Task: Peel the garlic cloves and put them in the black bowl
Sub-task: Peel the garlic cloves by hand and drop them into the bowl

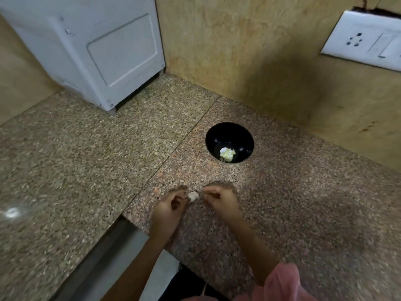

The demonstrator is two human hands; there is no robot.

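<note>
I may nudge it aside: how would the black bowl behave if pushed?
The black bowl holds little garlic, so it is probably light. On the smooth stone counter it would likely slide; being low and wide, tipping seems unlikely.

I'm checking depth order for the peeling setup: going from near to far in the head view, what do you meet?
Pink fabric sleeve → pale garlic clove at the fingertips of the left hand → round black bowl holding peeled garlic → white boxy appliance at the back.

One head-worn wide-angle view, forward and down, close above left hand (167, 211) and right hand (221, 202)
</note>
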